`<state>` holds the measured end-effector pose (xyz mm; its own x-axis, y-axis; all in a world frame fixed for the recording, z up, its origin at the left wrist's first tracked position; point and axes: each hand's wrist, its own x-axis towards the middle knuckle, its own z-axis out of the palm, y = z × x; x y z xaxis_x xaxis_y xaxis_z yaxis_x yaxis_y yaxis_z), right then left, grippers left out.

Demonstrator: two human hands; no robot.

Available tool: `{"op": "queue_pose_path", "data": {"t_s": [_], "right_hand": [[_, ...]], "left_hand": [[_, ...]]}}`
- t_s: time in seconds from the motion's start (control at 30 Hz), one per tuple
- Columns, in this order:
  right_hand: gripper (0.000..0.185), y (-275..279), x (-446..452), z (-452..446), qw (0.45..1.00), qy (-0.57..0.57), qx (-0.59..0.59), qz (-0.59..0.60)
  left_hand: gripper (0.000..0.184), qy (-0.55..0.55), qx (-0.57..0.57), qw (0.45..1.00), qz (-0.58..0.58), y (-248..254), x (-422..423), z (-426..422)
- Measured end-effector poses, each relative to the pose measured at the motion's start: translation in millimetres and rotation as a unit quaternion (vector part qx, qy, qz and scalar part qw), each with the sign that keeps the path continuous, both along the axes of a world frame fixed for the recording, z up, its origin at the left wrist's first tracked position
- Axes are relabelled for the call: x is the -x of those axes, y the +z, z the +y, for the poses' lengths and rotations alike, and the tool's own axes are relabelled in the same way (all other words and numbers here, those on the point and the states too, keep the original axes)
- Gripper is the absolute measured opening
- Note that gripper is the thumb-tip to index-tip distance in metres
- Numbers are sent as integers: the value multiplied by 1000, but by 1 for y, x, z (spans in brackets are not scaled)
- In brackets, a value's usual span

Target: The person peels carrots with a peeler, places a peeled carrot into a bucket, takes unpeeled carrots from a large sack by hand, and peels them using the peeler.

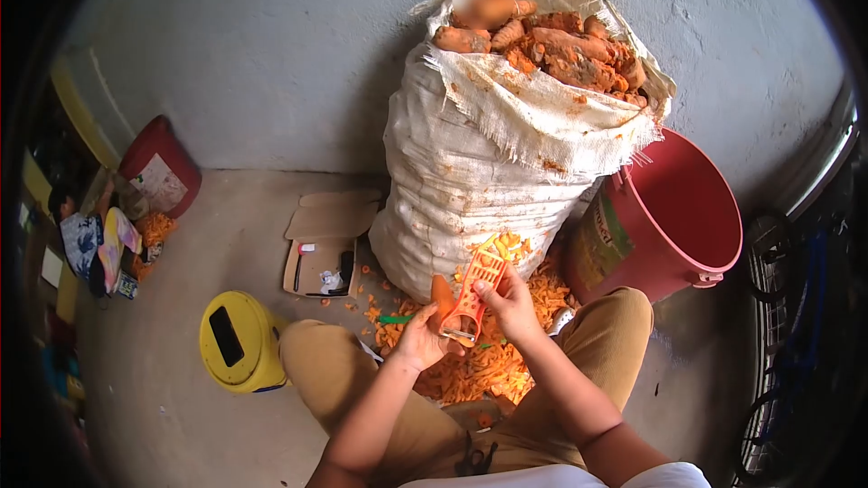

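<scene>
My left hand (421, 340) is closed around a carrot (442, 293), which points up and away from me. An orange-red hand peeler (483, 276) with a slotted body is in my right hand (512, 309), fingers wrapped around its side. Its blade end lies against or just over the carrot near my left fingers; I cannot tell if it touches. Orange peelings (475, 378) are heaped on the floor below both hands, between my knees. Just beyond stands a tall white woven sack (479, 163), filled to the top with soil-covered carrots (570, 52).
A large red bucket (683, 208) leans right of the sack. An open cardboard box (312, 262) with small items sits to its left. Beside my left knee is a yellow bucket (258, 316) with a phone (226, 336) on its lid. Another red container (161, 165) stands by the wall.
</scene>
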<state>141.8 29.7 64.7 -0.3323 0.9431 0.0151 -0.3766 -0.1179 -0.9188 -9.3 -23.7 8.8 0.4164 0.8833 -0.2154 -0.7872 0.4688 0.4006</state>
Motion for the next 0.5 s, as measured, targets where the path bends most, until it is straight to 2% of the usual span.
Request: {"op": "queue_pose_path", "data": {"t_s": [0.07,0.1,0.13,0.33,0.43,0.5], "right_hand": [[25,-6,3,2,998,-12,-19,-51],[24,-8,3,3,997,-16,-18,-76],[24,-10,3,4,995,-19,-15,-101],[25,-26,8,0,995,-14,-20,-99],[26,-30,14,-2,994,-23,-63,-81],[24,-33,15,-2,989,-35,-81,-120]], "left_hand": [[46,-1,-3,999,-44,-14,-3,0],[44,29,50,998,11,-7,-8,-3],[44,35,50,998,11,-8,-12,-2],[40,58,72,995,49,-5,-17,2],[40,70,90,993,14,-13,-15,4],[42,68,85,994,31,-15,-15,3]]}}
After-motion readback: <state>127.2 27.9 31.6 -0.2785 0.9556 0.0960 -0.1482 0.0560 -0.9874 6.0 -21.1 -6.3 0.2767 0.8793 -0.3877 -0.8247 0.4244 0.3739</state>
